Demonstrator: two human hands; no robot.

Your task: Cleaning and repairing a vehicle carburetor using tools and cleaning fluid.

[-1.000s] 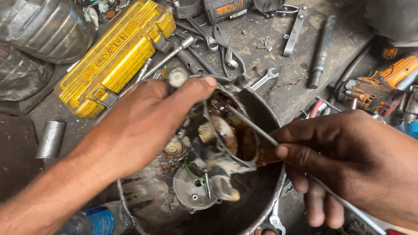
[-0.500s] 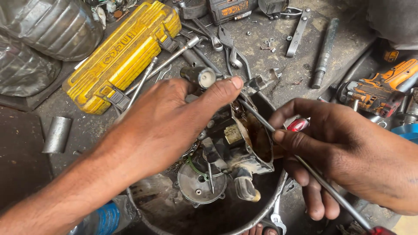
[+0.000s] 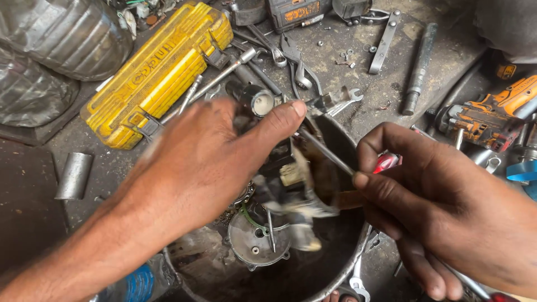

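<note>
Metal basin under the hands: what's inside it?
In the metal basin lies a round grey cover plate with a green wire on it. Above it, the left hand holds a dirty engine part, probed by the right hand with a screwdriver. The rest is covered.

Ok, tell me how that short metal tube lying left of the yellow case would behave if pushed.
The short metal tube is round and lies on its side, so it would probably roll sideways. It looks bare and smooth, perhaps slippery to pinch. Being metal, it is likely stiff and fairly heavy for its size. The gritty floor might slow it.
</note>
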